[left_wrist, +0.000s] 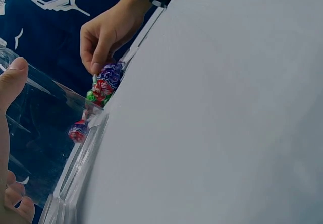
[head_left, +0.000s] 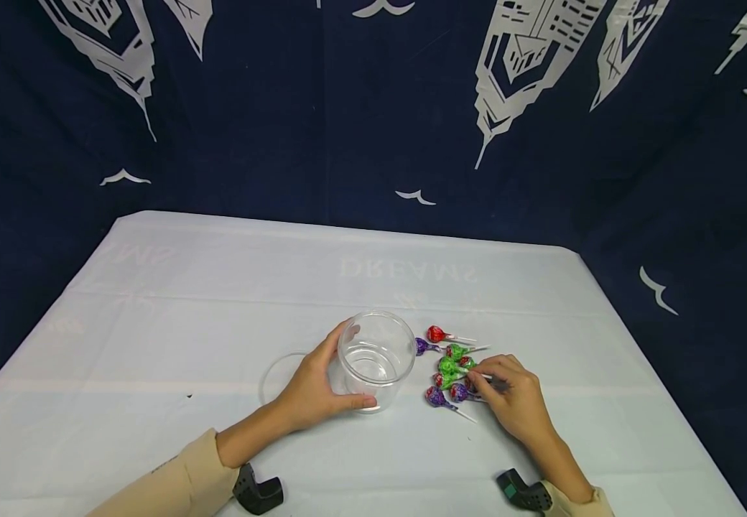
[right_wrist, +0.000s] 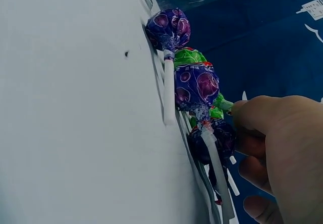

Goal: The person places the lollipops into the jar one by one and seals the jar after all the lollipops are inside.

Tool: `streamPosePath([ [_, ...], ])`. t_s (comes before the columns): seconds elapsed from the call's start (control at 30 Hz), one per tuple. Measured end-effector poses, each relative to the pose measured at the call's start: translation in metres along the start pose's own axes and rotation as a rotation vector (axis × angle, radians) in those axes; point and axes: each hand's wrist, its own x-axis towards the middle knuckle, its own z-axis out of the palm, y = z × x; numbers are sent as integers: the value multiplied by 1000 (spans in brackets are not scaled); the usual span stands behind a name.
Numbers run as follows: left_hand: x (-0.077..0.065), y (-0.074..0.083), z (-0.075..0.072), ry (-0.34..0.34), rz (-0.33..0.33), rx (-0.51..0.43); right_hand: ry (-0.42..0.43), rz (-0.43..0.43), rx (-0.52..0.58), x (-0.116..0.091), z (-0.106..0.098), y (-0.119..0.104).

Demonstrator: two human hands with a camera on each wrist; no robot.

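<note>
My left hand (head_left: 315,393) grips a clear plastic jar (head_left: 378,370) round its side; the jar stands upright on the table with its open mouth up and nothing visible inside. To the right of the jar lies a pile of wrapped lollipops (head_left: 437,397) in purple, green and red. My right hand (head_left: 517,396) pinches the stick of a green lollipop (head_left: 448,365) at the pile between thumb and fingertips. In the right wrist view, purple lollipops (right_wrist: 197,88) partly cover the green one, and its twisted wrapper (right_wrist: 222,104) reaches the fingertips.
A thin, clear round lid (head_left: 263,377) lies flat on the white tablecloth (head_left: 173,345), partly behind my left hand. A red lollipop (head_left: 435,334) lies at the far side of the pile. A dark blue printed curtain (head_left: 386,108) hangs behind the table.
</note>
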Motion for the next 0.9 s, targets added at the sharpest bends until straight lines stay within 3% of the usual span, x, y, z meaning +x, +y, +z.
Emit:
streamPosePath([
  [0.63, 0, 0, 0, 2, -2, -4, 74, 128, 130, -1, 4, -1],
  [0.9, 0, -1, 0, -3, -13, -23, 126, 134, 207, 11, -5, -30],
])
